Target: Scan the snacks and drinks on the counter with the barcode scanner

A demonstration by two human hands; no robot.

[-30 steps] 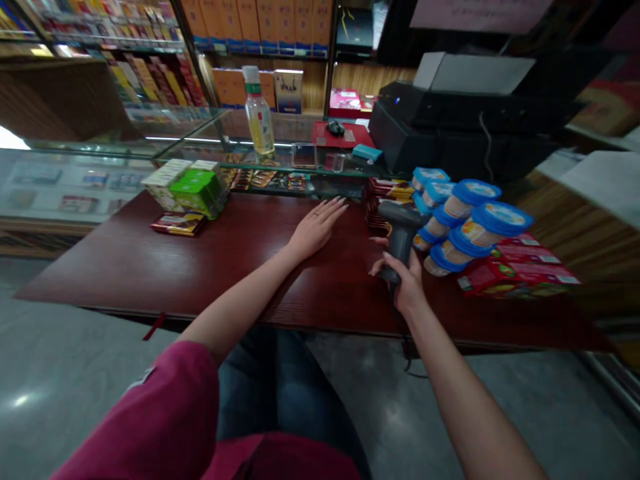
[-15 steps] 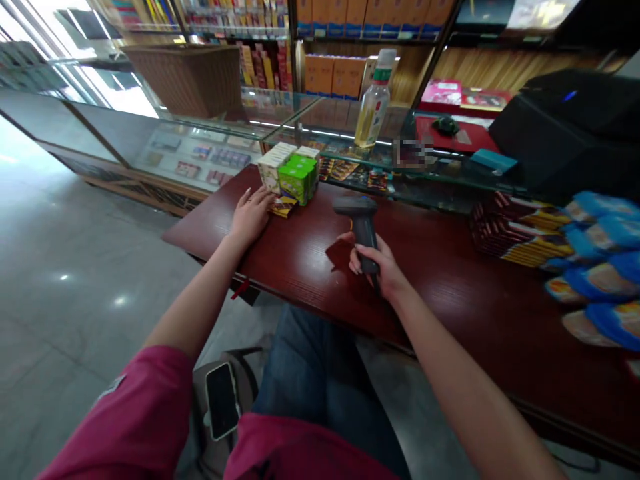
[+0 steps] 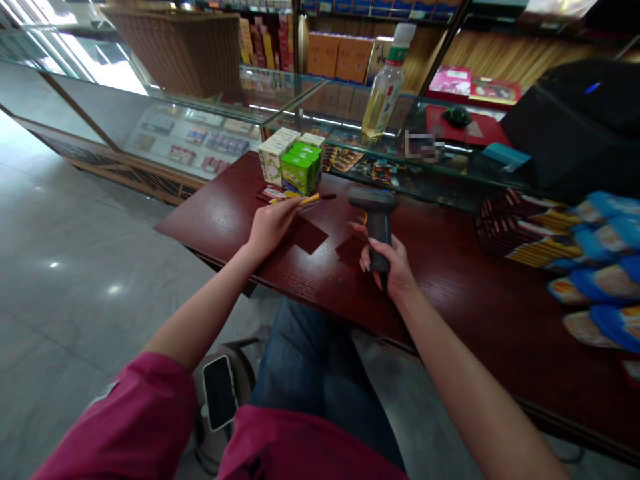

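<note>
My right hand [image 3: 393, 267] is wrapped round the handle of a black barcode scanner [image 3: 381, 230], held upright above the dark red wooden desk [image 3: 320, 277]. To its left, my left hand [image 3: 275, 223] grips a thin yellow and dark brown snack packet [image 3: 316, 199], seen nearly edge-on and raised over the desk, with a shadow below it. Beyond that hand, more flat red and yellow packets [image 3: 271, 193] lie before a group of small green boxes [image 3: 300, 170] and white boxes [image 3: 273, 160]. My left fingertips are partly hidden.
A bottle of yellow drink [image 3: 384, 100] stands on the glass display case [image 3: 335, 127] behind the desk. On the right are stacked dark packets [image 3: 515, 227] and blue-wrapped packages [image 3: 605, 267]. A wicker basket [image 3: 185, 53] sits at back left; a phone [image 3: 220, 393] lies on a seat.
My left hand has lifted a packet off the desk and moved it right, towards the scanner. The scanner stays in my right hand, and the view has shifted slightly.
</note>
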